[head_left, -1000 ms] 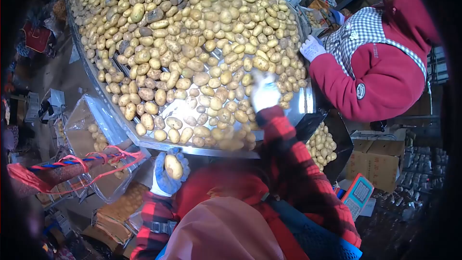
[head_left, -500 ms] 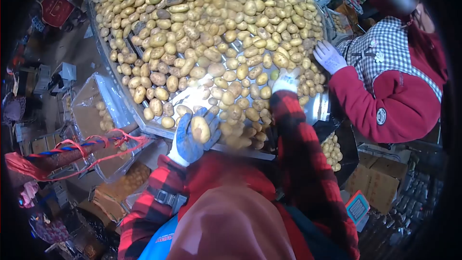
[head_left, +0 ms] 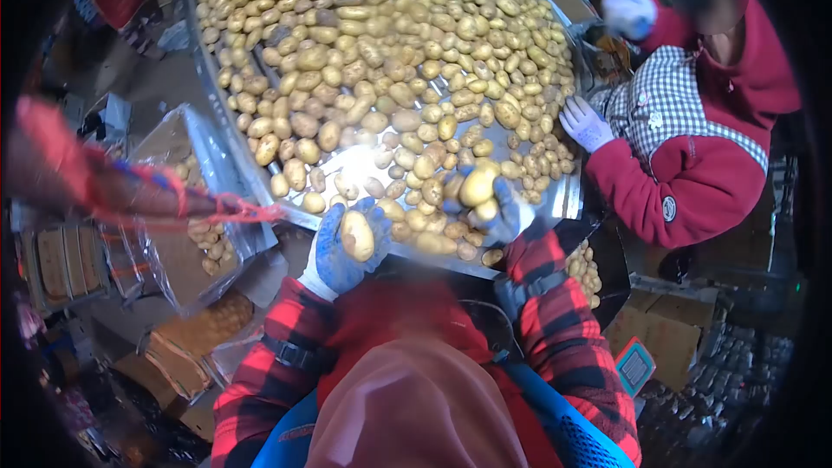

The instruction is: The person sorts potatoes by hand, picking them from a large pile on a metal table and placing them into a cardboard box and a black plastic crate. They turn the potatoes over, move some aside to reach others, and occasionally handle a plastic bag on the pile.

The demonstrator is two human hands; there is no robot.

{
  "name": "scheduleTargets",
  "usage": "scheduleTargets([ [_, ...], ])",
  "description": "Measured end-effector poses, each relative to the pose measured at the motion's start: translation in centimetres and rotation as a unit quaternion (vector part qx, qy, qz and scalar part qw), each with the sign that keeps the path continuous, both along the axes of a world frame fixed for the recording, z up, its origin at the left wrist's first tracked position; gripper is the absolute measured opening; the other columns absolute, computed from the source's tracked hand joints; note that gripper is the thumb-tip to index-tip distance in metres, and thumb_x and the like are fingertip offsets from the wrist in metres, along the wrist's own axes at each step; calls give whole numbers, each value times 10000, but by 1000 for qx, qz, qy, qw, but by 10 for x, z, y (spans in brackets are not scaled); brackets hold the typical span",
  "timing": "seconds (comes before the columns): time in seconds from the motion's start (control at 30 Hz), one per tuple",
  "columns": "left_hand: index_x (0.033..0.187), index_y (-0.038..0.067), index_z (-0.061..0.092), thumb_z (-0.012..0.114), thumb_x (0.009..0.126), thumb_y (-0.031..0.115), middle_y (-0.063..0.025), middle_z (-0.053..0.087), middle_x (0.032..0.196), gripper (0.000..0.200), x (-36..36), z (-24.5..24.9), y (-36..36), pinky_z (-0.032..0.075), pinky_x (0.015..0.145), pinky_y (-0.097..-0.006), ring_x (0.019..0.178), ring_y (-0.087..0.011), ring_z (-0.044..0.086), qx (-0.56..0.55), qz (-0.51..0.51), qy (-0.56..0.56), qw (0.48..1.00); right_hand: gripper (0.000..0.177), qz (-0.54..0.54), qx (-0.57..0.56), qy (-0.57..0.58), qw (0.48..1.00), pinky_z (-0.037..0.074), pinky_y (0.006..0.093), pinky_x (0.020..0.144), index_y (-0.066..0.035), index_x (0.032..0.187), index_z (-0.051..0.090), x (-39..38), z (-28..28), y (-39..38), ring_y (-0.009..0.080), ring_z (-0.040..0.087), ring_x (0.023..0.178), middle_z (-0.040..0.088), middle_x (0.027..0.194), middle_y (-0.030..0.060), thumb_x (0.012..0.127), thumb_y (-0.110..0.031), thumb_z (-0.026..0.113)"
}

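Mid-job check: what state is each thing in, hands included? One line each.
Left blue-and-white gloved hand: grip closed on one oval yellow potato.
Right blue-and-white gloved hand: grip closed on yellow potatoes, at least two.
Silver metal table: heaped at the far side, sparser nearby.
Plastic-lined brown cardboard box: open, potatoes inside.
Teal-screened, orange-rimmed device: reading too small to tell.

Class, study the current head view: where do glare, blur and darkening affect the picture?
Head view: white glare washes out part of the shiny metal tabletop among the yellow-brown oval potatoes; the brown pole with pink-red ties is blurred; black vignetting darkens the corners.
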State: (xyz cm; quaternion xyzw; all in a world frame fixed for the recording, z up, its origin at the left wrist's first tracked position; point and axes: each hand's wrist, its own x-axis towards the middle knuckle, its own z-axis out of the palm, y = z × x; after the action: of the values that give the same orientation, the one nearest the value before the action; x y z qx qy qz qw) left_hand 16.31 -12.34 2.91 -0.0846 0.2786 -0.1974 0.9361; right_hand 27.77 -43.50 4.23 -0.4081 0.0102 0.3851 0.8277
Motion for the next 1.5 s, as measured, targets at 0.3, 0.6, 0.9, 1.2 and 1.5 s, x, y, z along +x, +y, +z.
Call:
scheduleTargets([
  [0.3, 1225, 106, 611, 477, 1030, 526, -151, 661, 1265, 482, -170, 15, 112, 574, 732, -399, 1019, -315, 669, 151, 93, -119, 977, 718, 303, 108, -55, 945, 587, 377, 842, -57, 1436, 442, -126, -31, 206, 324, 633, 1203, 553, 1398, 189, 876, -330, 799],
  [0.6, 1213, 96, 614, 496, 1021, 528, -104, 669, 1093, 487, -423, 14, 163, 581, 733, -435, 957, -279, 665, 304, 348, 81, 883, 467, 651, 158, 40, 741, 508, 278, 778, 11, 1143, 636, -265, 2, 395, 188, 639, 933, 679, 1032, 114, 966, -421, 610],
  [0.9, 1440, 6, 491, 522, 1061, 280, -133, 502, 1472, 469, -477, -158, 144, 391, 1118, -359, 1341, -269, 493, 632, 145, 283, 707, 513, 379, -176, -759, 499, 523, 425, 935, -156, 1281, 654, -361, -72, 404, 343, 673, 1060, 710, 1112, 142, 782, -254, 725],
  [1.2, 1499, 48, 453, 505, 1074, 300, -83, 491, 1514, 497, -383, -105, 201, 347, 1169, -374, 1394, -226, 467, 648, 55, 64, 757, 561, 65, -539, -610, 577, 392, 550, 1072, -46, 1314, 590, -129, -26, 250, 429, 526, 1248, 557, 1342, 237, 838, -331, 672],
  [1.5, 1399, -11, 526, 546, 1067, 259, -42, 621, 1114, 429, -190, -28, 93, 454, 813, -255, 871, -98, 533, 604, -109, -70, 786, 486, 104, -524, -554, 639, 400, 554, 993, -145, 1266, 633, -116, -9, 165, 352, 552, 1133, 570, 1241, 152, 789, -225, 682],
])
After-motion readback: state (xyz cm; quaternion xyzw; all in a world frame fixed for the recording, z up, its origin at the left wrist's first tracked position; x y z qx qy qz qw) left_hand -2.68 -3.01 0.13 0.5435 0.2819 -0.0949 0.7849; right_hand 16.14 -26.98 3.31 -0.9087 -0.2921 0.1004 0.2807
